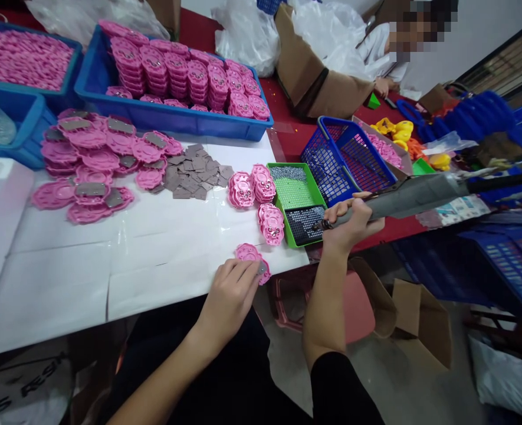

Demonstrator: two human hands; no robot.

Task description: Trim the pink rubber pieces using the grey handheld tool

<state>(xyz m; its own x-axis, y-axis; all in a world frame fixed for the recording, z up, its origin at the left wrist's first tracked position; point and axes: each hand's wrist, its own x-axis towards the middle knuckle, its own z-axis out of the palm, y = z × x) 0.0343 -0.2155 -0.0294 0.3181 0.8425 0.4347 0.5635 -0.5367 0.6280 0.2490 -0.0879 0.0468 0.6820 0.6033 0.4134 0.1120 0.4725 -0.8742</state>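
My left hand (230, 290) is closed on a pink plastic part (246, 252) at the front edge of the white-covered table. A small grey plate (261, 269) shows on that part, beside the fingertips. My right hand (351, 229) grips a grey powered screwdriver (404, 196), tilted with its tip pointing left. The tip is over a black perforated screw plate (296, 226) at the near end of a green tray (288, 234); whether it touches a screw I cannot tell. Three small stacks of pink parts (271, 224) stand left of the tray.
Loose grey plates (194, 174) lie mid-table, beside a heap of pink parts with plates (93, 159). Behind stands a blue bin (167, 118) of stacked pink parts. A blue basket (331, 159) adjoins the green tray. Across the table sits another person (382, 50). A pink stool (358, 307) stands below.
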